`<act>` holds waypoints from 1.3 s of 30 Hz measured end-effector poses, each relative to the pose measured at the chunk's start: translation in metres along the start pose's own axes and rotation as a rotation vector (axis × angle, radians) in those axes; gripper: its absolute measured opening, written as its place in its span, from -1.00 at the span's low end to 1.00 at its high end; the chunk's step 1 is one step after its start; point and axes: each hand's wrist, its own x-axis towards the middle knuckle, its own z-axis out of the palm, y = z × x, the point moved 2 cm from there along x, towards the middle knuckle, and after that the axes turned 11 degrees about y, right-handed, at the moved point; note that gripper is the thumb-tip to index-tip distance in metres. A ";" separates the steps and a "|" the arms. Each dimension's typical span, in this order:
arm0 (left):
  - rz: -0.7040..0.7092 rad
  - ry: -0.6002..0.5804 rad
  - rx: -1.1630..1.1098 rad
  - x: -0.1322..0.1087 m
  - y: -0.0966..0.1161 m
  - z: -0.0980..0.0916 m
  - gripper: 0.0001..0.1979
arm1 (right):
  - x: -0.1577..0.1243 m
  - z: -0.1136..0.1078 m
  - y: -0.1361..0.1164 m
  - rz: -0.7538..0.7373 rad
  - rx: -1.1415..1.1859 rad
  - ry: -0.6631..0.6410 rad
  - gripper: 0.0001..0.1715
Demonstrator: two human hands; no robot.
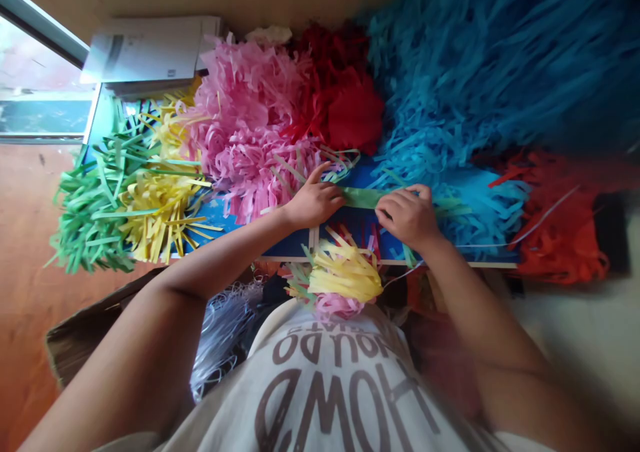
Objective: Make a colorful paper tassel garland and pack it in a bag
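Between L hand (314, 199) & R hand (407, 215), green paper strip (363, 197), touching both

The narrow green paper strip (361, 197) was matt and smooth. The pink fringed tissue paper (250, 125) appeared soft, matt and finely creased. The blue flat board (287, 244) showed a smooth, faintly glossy face. The cream cotton T-shirt (320, 385) was matt cloth; the brown cardboard box (80, 335) looked rough.

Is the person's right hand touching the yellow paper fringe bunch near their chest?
No, the right hand touches a green paper strip above the blue panel, apart from the yellow paper fringe.
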 end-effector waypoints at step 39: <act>-0.548 -0.219 0.078 0.014 -0.001 -0.004 -0.70 | 0.003 0.024 0.009 0.359 -0.019 -0.025 -0.76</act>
